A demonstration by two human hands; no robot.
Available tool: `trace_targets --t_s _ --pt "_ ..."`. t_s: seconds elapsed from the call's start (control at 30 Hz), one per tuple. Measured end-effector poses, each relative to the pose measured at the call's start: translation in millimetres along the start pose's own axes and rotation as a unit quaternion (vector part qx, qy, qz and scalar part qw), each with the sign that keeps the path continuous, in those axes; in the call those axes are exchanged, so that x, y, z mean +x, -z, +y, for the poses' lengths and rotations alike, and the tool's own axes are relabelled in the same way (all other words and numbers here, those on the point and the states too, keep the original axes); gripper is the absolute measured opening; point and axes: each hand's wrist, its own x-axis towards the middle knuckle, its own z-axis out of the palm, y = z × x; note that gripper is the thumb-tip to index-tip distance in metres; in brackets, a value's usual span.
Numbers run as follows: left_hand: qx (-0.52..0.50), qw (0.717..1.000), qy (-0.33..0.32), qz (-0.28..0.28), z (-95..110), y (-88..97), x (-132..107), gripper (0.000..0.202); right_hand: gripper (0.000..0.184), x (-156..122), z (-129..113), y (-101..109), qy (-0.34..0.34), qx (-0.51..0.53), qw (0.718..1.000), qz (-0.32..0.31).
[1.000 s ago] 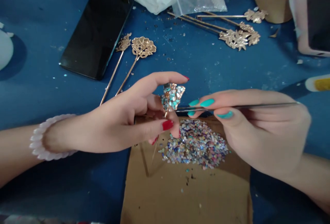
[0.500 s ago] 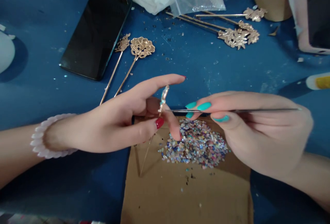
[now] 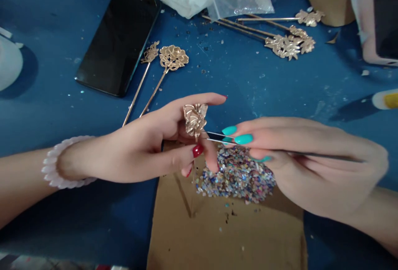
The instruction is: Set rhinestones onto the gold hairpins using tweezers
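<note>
Hairpin (image 3: 195, 119): turned about its stem since the earlier frame, from edge-on to its plain gold butterfly face.
Head view, left hand (image 3: 146, 152): pinches the stem between thumb and fingers, index finger stretched past the ornament.
Right hand (image 3: 326, 166): holds tweezers (image 3: 221, 141), prongs now parted, tips at the ornament's base; contact unclear.
Long axis: stem runs toward the wearer, roughly square to the tweezers; left hand nearer.
Chips (image 3: 239, 174): heaped on cardboard (image 3: 224, 241), under the tweezers' near side.

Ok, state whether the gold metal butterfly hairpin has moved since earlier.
Yes: the hairpin has turned round, plain gold side showing, its top shifting left against the flat brown cardboard.
</note>
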Motion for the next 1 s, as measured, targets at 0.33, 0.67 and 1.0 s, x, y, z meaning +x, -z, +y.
trace_targets --t_s 0.33,0.67,1.0 --pt "0.067 0.997 -0.019 0.013 5.2 0.6 4.8 0.035 0.035 -5.2 1.3 5.9 0.047 -0.053 0.997 -0.022" --pt "0.079 0.996 -0.032 -0.009 3.3 0.9 4.9 0.041 0.032 -1.8 0.0 5.6 0.036 -0.043 0.998 -0.009" --pt "0.104 0.994 -0.036 -0.013 1.0 -1.3 2.0 0.043 0.012 0.4 -2.4 1.6 0.041 -0.046 0.998 0.009"
